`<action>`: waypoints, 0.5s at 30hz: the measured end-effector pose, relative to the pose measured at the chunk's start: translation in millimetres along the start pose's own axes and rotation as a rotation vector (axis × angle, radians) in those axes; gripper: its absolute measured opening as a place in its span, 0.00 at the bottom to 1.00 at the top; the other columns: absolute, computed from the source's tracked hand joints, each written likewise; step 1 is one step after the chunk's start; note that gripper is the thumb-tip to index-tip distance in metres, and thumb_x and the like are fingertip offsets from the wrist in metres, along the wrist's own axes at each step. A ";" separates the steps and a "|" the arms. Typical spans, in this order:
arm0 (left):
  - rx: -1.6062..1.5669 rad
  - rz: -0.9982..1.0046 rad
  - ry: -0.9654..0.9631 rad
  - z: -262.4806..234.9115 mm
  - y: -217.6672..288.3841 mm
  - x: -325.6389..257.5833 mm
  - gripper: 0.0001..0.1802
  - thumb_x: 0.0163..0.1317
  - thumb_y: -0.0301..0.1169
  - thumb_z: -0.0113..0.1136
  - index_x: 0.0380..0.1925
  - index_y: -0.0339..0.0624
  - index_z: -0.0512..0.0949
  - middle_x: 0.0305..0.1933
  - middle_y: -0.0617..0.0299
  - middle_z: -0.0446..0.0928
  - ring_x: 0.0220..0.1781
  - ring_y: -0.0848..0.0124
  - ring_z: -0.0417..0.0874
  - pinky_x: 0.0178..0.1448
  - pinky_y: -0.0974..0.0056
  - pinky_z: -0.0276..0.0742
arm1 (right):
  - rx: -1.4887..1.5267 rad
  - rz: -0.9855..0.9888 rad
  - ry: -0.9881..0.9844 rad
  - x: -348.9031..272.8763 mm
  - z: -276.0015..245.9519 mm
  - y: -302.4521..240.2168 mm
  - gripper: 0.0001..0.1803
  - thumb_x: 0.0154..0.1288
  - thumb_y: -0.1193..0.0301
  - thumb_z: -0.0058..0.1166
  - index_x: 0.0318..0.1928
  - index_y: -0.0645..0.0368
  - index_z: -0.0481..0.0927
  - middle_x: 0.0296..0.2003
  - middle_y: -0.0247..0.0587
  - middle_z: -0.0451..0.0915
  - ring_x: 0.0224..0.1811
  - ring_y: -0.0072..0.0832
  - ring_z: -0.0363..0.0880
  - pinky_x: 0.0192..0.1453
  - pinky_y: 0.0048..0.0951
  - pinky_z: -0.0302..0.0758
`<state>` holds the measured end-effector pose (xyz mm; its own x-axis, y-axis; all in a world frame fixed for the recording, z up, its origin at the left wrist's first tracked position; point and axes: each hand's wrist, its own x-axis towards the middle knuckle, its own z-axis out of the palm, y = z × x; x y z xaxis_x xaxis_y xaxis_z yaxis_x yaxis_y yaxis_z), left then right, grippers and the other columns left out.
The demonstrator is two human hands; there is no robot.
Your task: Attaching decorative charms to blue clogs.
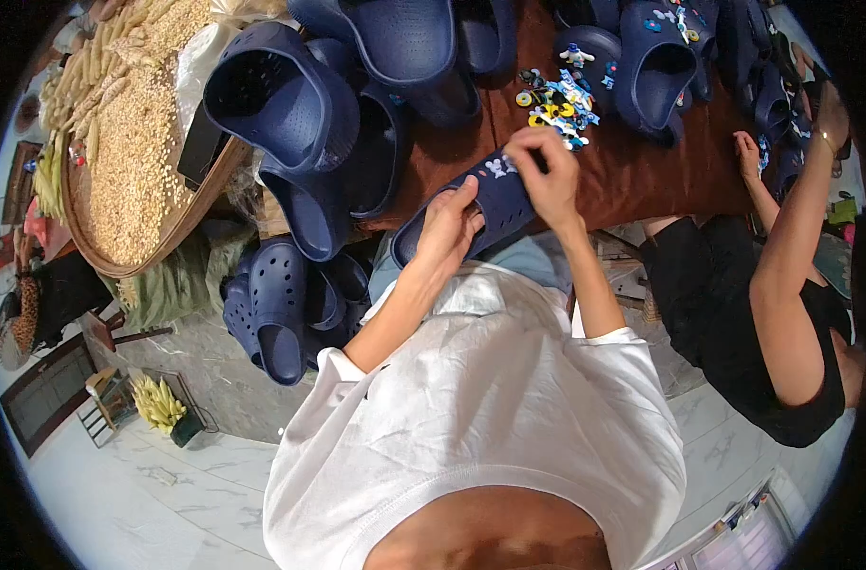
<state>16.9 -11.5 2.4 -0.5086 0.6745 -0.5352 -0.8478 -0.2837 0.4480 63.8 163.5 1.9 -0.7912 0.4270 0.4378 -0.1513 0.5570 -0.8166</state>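
Note:
A navy blue clog [507, 211] lies across my lap at the table's edge, its toe end to the right. My left hand [444, 226] is closed around its opening, thumb on top. My right hand [547, 179] is bent over the toe end, thumb and fingers pinched together; whatever they hold is hidden. Small light-coloured charms [497, 167] sit on the clog's upper beside these fingers. Just beyond my right hand is a loose pile of colourful charms [561, 103], in blue, yellow, white and black.
Navy clogs [285, 95] are stacked at the left, with more clogs [279, 299] hanging lower down. Clogs with charms [656, 71] stand at the far right on the brown table cover [661, 176]. A basket of kernels [119, 190] is far left. Another person [784, 313] works at right.

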 end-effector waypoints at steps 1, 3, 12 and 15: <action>-0.011 0.000 0.019 -1.2 -4.0 0.3 0.18 0.76 0.38 0.55 0.50 0.30 0.77 0.52 0.53 0.82 0.53 0.68 0.84 0.59 0.63 0.80 | 0.004 0.115 0.068 4.8 -2.5 1.9 0.04 0.62 0.79 0.63 0.38 0.63 0.81 0.37 0.42 0.83 0.42 0.33 0.83 0.46 0.30 0.78; -0.016 -0.011 0.036 1.3 -5.7 -0.4 0.19 0.75 0.37 0.56 0.51 0.29 0.77 0.53 0.52 0.82 0.53 0.68 0.84 0.60 0.62 0.80 | -0.134 0.147 0.134 15.2 -11.6 19.1 0.06 0.66 0.75 0.61 0.42 0.62 0.82 0.38 0.43 0.82 0.41 0.36 0.83 0.45 0.32 0.78; -0.108 0.006 0.051 4.2 -8.4 3.1 0.15 0.73 0.31 0.56 0.50 0.28 0.76 0.54 0.52 0.81 0.55 0.65 0.84 0.64 0.59 0.79 | -0.416 0.003 0.057 20.1 -33.1 29.9 0.14 0.64 0.70 0.63 0.49 0.59 0.83 0.45 0.46 0.81 0.51 0.43 0.78 0.57 0.42 0.72; -0.173 -0.027 0.022 0.4 -8.1 5.1 0.14 0.71 0.29 0.57 0.51 0.29 0.76 0.54 0.53 0.81 0.54 0.65 0.83 0.63 0.59 0.79 | -0.127 -0.030 -0.369 10.2 -27.0 5.5 0.20 0.61 0.64 0.67 0.52 0.56 0.83 0.51 0.44 0.80 0.55 0.42 0.77 0.62 0.40 0.70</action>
<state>21.2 -5.5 -3.7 -0.4870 0.6685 -0.5621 -0.8734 -0.3799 0.3048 70.9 190.2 12.1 -0.9510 0.1372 0.2771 -0.1211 0.6593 -0.7421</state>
